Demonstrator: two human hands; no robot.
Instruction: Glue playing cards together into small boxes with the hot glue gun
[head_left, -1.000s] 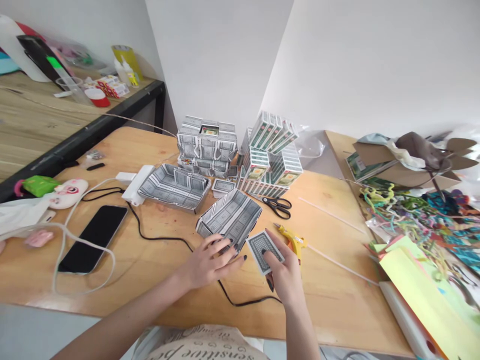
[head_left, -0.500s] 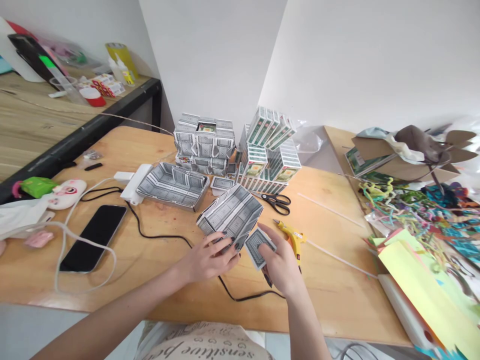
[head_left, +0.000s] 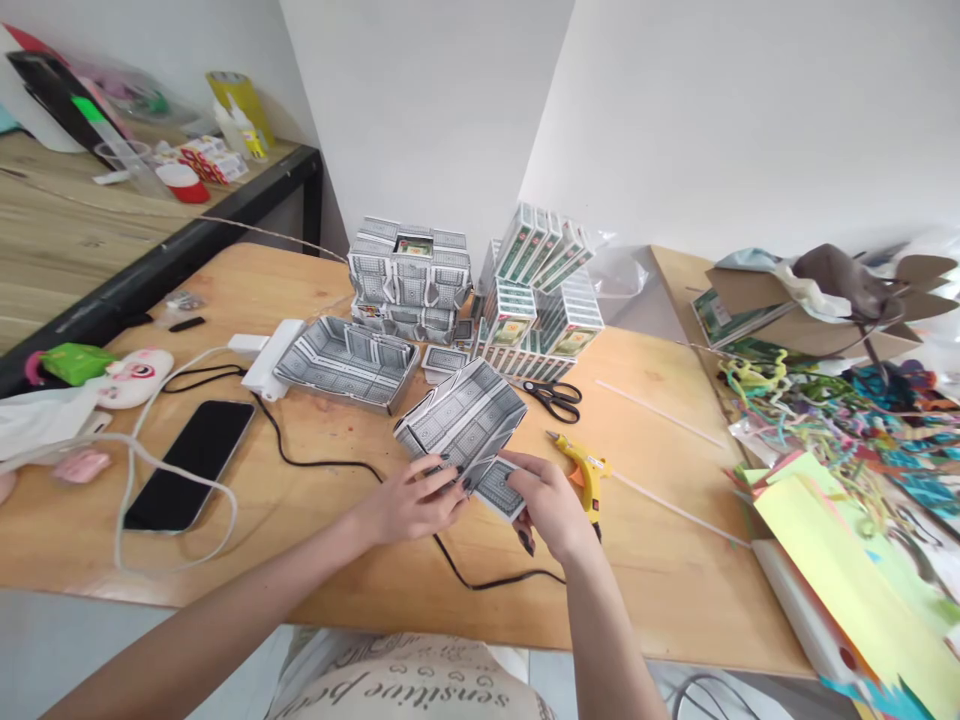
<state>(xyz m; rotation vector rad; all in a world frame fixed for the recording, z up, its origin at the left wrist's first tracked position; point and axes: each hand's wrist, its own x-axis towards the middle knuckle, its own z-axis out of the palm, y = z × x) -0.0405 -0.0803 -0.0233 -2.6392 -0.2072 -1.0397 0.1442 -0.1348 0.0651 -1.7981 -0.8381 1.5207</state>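
Note:
My left hand is closed on the near side of a box made of grey patterned playing cards, which is tilted above the table. Between the thumb and fingers of my right hand is a playing card, back side up. Its upper left edge meets the box's near right corner; whether it touches or overlaps there I cannot tell. A yellow glue gun lies just right of my right hand. Black-handled scissors rest beyond it.
Behind are an open card tray, a larger card-covered block and stacked card packs. A phone and white cable lie left. A black cord crosses in front. Coloured paper and scraps cover the right side.
My right hand has brought the card up and left against the box's corner, turning it flatter. My left hand keeps its hold on the box, which has hardly moved.

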